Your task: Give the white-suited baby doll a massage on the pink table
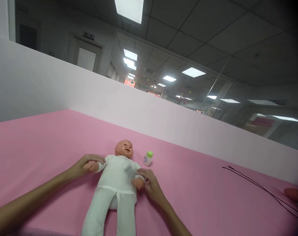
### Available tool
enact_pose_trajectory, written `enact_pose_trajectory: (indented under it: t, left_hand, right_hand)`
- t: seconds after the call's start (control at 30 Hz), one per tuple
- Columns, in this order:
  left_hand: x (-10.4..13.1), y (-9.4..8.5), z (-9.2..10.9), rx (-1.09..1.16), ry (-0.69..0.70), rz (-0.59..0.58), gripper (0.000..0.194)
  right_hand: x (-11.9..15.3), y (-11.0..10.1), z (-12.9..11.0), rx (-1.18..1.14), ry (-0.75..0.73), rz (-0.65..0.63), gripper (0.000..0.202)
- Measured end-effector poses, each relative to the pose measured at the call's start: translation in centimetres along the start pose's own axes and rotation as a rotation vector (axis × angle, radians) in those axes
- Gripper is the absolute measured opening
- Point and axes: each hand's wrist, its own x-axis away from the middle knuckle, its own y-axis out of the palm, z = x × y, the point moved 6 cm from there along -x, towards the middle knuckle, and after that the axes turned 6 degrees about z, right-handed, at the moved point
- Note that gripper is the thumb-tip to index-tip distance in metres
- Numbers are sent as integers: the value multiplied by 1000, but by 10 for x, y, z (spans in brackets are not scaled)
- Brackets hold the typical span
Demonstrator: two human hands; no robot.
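A baby doll (117, 173) in a white top and white trousers lies on its back on the pink surface, its bald head pointing away from me. My left hand (86, 163) is wrapped around the doll's arm on the left, at the sleeve. On the right, my right hand (150, 183) has its fingers curled over the doll's other sleeved arm. Just beyond that arm, beside the doll's head, a small white bottle with a green cap (147, 158) stands on the pink surface.
The pink surface (200, 193) meets a white low wall (139, 111) at the back. Thin black cables (257, 184) lie at the right, near a reddish-orange round object (295, 194) at the edge of view.
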Motion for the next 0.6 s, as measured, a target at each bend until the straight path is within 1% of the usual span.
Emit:
enact_pose_trajectory:
  t: [0.03, 0.1, 0.17, 0.2, 0.23, 0.33, 0.4, 0.5, 0.6]
  left_hand:
    - [7, 1, 6, -48, 60, -49, 29]
    - [18, 7, 15, -140, 158, -127, 23]
    - [21, 11, 17, -151, 168, -138, 21]
    - [20, 11, 15, -118, 141, -109, 23]
    - [15, 10, 12, -63, 88, -57, 24]
    - [-4, 3, -3, 96, -106, 145, 31]
    - [-19, 3, -15, 165, -184, 232, 40]
    - [-40, 11, -37, 239, -286, 294, 62]
    - [-50, 23, -60, 233, -406, 290, 75]
  right_hand:
    - [7, 1, 2, 2, -17, -34, 44]
    - [15, 4, 6, 14, -23, -75, 43]
    - [16, 5, 9, -6, -15, -46, 40]
    - [13, 5, 10, -38, -8, -9, 38]
    - [9, 4, 11, -85, 12, 34, 35]
    - [-10, 3, 18, -242, 162, 174, 20]
    - [-24, 7, 21, -291, 245, 239, 24]
    - [-43, 17, 22, -282, 249, 275, 34]
    - [-51, 28, 28, -258, 272, 293, 44]
